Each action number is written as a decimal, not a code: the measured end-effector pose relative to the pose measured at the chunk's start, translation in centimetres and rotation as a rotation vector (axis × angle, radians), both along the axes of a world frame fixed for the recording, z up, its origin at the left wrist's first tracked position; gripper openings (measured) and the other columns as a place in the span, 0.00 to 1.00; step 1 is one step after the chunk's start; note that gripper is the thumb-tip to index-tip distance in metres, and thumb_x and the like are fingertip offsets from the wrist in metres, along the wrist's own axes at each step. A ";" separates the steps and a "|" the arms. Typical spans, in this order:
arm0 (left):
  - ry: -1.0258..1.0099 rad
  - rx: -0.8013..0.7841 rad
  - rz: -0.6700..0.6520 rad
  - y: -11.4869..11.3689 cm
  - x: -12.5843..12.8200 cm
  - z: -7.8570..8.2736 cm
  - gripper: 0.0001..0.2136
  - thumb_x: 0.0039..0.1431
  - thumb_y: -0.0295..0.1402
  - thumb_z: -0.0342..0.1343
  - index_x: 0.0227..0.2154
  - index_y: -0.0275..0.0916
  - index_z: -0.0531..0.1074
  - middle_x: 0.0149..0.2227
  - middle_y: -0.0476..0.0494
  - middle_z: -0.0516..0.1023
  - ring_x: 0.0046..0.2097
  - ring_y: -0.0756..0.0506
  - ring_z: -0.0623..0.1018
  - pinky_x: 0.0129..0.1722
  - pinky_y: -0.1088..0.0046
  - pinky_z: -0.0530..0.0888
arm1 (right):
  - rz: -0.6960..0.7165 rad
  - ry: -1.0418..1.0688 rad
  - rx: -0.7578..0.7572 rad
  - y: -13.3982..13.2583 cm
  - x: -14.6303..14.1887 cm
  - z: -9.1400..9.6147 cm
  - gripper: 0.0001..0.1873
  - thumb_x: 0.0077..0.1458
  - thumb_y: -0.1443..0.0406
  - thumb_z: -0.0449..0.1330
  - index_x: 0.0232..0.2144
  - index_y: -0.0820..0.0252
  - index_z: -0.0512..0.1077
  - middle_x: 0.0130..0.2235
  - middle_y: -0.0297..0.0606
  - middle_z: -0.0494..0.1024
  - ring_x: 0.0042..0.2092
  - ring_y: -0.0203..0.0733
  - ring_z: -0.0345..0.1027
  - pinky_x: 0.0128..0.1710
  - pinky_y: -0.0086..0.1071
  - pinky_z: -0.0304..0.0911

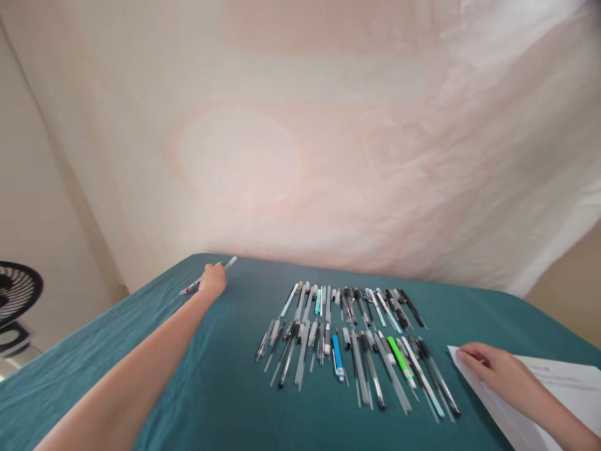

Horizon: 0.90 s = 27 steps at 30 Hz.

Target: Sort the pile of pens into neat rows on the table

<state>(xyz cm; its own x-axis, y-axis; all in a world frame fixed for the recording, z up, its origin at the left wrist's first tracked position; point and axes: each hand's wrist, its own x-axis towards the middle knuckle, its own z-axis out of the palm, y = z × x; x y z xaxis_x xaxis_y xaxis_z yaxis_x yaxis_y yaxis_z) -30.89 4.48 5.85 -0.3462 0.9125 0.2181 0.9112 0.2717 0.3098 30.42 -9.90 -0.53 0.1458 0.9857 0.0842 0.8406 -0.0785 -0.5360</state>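
Observation:
My left hand (213,280) is stretched far out to the back left of the table and is closed around a clear pen (230,264), whose ends stick out on both sides of the fist. My right hand (493,369) rests on the near corner of a white sheet of paper (554,388) at the right, fingers curled loosely and pressed on the sheet. Between the hands lie two rows of several pens (347,338), laid side by side; a blue one (337,357) and a green one (400,359) stand out.
A teal cloth (225,401) covers the table. A wrinkled pale sheet (328,156) hangs behind it as a backdrop. A black fan (16,291) stands at the far left beyond the table's edge.

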 end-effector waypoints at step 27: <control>-1.737 -0.591 -0.769 -14.9 34.3 -1.1 0.16 0.46 0.43 0.55 0.30 0.34 0.67 0.25 0.49 0.66 0.23 0.56 0.63 0.22 0.80 0.58 | 0.164 0.709 0.067 -0.2 -11.8 8.2 0.20 0.46 0.51 0.57 0.28 0.64 0.70 0.21 0.32 0.68 0.22 0.32 0.59 0.20 0.25 0.56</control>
<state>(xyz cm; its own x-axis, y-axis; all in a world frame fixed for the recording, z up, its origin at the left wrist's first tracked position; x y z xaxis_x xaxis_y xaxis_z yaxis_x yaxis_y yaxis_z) 3.37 -10.41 4.79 0.6140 0.7662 -0.1895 -0.2593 0.4225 0.8685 18.66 -10.06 7.64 0.0383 0.9956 0.0852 0.2882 0.0706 -0.9550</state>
